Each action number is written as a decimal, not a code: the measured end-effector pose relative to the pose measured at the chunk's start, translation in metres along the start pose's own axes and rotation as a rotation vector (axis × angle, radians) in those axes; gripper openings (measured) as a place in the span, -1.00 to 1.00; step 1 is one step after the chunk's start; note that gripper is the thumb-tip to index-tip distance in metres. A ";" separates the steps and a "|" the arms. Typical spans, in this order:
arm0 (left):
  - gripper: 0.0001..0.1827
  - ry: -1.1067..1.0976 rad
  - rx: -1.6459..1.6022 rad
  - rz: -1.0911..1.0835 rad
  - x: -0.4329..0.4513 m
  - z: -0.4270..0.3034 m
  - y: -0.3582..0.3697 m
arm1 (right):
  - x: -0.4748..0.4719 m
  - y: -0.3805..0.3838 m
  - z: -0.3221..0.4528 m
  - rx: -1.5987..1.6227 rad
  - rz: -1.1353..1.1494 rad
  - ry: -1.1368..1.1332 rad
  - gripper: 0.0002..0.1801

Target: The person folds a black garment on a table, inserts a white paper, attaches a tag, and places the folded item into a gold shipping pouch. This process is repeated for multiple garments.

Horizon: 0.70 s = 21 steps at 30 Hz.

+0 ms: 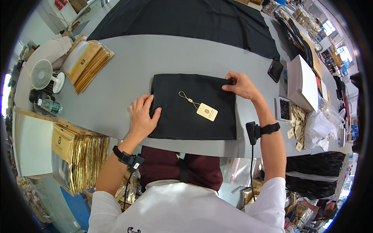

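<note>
A folded black cloth (174, 116) lies flat on the grey table (116, 75) right before me. On its top rests a cream hang tag (207, 111) with a looped string (188, 99); the tag bears writing. My right hand (240, 84) pinches the cloth's far right corner between thumb and fingers. At the left edge, my left hand (142, 115) touches the fold, its thumb on top and the fingers spread along the side. Each forearm wears a black strap with a small device.
Black fabric (180, 20) spreads across the far side. Gold packets (87, 62) are stacked at left, near a white fan (43, 75) and a bottle (49, 106). At right lie a phone (275, 70), a white stack (303, 84), a tray (283, 109) and loose tags (297, 128).
</note>
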<state>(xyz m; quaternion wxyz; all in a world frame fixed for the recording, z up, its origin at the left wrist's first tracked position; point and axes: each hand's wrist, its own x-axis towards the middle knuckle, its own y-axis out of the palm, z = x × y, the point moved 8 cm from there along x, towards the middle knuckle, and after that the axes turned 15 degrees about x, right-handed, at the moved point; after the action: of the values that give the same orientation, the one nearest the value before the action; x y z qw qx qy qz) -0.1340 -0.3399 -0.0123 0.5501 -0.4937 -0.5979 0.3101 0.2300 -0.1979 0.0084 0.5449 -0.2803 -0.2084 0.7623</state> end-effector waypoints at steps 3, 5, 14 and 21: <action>-0.42 0.008 -0.006 -0.013 0.000 0.000 0.001 | -0.032 -0.003 0.023 -0.208 -0.295 -0.284 -0.49; -0.43 0.018 0.000 -0.022 0.000 0.000 0.001 | -0.067 -0.006 0.041 -0.304 -0.564 -0.461 -0.53; -0.45 0.026 -0.048 -0.045 -0.003 0.001 0.002 | -0.204 0.049 0.030 -0.095 -0.304 -0.368 -0.54; -0.30 0.051 0.065 0.044 -0.008 0.000 0.010 | -0.216 0.068 0.016 -0.372 -0.178 -0.389 -0.60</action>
<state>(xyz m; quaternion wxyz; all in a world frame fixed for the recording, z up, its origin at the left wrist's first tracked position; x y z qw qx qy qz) -0.1324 -0.3438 -0.0247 0.5740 -0.4963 -0.5623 0.3288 0.2250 -0.4242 0.0216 0.4987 -0.2045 -0.4692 0.6995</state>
